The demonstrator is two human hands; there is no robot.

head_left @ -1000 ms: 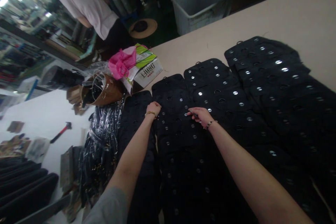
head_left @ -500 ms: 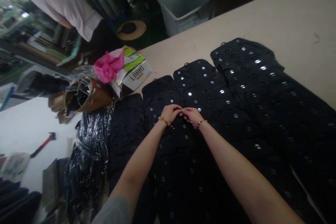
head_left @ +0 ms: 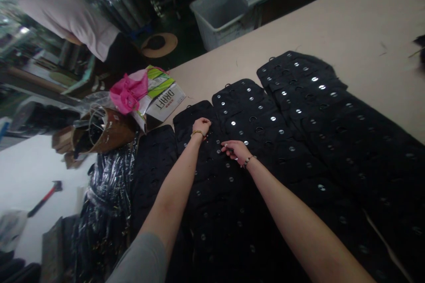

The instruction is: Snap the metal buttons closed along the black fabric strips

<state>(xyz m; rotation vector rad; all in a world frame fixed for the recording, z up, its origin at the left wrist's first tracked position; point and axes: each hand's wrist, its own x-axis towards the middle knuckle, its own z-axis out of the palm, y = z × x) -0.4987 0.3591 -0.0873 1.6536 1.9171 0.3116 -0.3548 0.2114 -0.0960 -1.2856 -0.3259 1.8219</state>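
Overlapping black fabric pieces (head_left: 252, 110) lie in several rows over the table, dotted with small shiny metal discs (head_left: 272, 119) and dark D-shaped rings (head_left: 259, 130). My left hand (head_left: 201, 127) is over the upper part of the second row from the left, fingers pinched together. Whatever is in that pinch is too small to tell. To its right and nearer to me, my right hand (head_left: 237, 149) is curled closed above the same row. Something small and dark shows between its fingers, with a bright glint just below; I cannot make out its kind.
Left of the fabric stand a DRAFT carton (head_left: 166, 102) with a pink bag (head_left: 129, 93) and a brown tub (head_left: 111, 129). Plastic-wrapped black strips (head_left: 109, 194) and a hammer (head_left: 44, 197) lie nearer. Beyond the table are a grey bin (head_left: 221, 13) and another person (head_left: 76, 13).
My hands, which met at the fingertips, have come apart. The left has gone up and away along the row; the right has stayed lower. The whole view has shifted slightly.
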